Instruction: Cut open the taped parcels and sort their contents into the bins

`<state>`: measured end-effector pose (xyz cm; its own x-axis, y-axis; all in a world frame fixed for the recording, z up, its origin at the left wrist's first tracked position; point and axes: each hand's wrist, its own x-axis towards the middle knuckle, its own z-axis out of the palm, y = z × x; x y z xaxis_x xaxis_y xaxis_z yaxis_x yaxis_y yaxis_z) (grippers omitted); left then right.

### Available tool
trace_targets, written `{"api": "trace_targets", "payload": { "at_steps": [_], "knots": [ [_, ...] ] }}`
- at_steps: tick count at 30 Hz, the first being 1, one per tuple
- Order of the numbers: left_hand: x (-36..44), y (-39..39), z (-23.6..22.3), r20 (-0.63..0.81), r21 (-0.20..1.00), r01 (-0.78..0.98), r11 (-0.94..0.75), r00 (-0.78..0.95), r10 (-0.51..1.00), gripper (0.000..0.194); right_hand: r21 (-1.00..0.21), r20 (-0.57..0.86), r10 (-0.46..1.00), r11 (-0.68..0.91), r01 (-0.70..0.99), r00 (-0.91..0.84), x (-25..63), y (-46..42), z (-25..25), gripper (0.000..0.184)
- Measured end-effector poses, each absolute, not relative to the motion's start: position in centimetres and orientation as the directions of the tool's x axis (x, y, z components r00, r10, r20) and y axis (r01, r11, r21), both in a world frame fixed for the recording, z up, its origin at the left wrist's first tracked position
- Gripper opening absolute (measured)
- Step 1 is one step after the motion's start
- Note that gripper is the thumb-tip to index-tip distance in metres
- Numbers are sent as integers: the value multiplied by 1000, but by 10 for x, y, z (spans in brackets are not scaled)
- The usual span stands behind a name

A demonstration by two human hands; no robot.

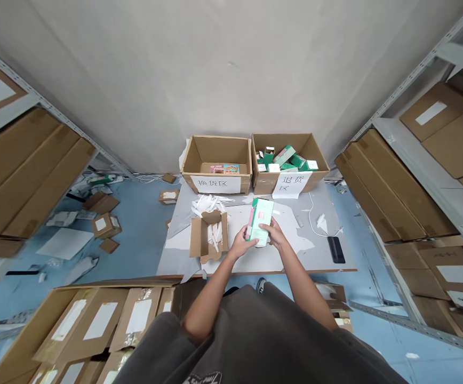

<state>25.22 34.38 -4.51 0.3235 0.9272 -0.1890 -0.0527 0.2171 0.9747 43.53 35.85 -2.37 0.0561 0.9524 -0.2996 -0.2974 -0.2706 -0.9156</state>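
Observation:
A green and white product box (261,217) with a pink side is held over the table in both hands. My left hand (242,242) grips its lower left corner. At its lower right edge, my right hand (273,233) has its fingers closed on it. Just left of them stands a small opened cardboard box (197,238) with white paper strips inside. Behind are two large labelled cartons: the left carton (189,159) contains a few colourful small boxes (224,169), and the right carton (257,184) holds several green and white boxes (285,156).
Crumpled white paper (208,204) lies behind the small box. A black phone (336,249) and a white cable (313,226) are on the table's right side. A large carton of parcels (95,320) stands at front left. Shelves with cardboard boxes (399,186) flank both sides.

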Motion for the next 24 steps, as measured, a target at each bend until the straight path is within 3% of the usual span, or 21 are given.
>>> {"api": "trace_targets", "payload": {
  "at_steps": [3, 7, 11, 14, 17, 21, 24],
  "knots": [
    [257, 342, -47, -220, 969, -32, 244, 326, 919, 84, -909, -338, 932, -289, -301, 128, 437, 365, -29, 67],
    [273, 337, -42, -119, 960, 272, 71, 163, 979, 99, -946, -305, 891, -243, -213, 335, 428, 371, -41, 79],
    [281, 337, -34, -123, 893, 444, 75, 79, 989, 84, -967, -254, 872, -226, -116, 419, 417, 369, -44, 87],
    [272, 342, -35, -173, 910, 393, 131, 74, 982, 76, -972, -230, 904, -199, -121, 360, 420, 365, -36, 79],
    [260, 346, -45, -178, 968, 208, 141, 172, 969, 70, -953, -261, 951, -226, -202, 168, 433, 363, -27, 67],
    [253, 350, -69, -150, 988, 13, 152, 283, 947, 70, -929, -312, 949, -315, -192, -44, 447, 366, -27, 71],
    [253, 356, -88, -198, 980, 38, 196, 314, 929, 77, -948, -286, 957, -290, -134, -44, 449, 371, -42, 76]
  ]
}}
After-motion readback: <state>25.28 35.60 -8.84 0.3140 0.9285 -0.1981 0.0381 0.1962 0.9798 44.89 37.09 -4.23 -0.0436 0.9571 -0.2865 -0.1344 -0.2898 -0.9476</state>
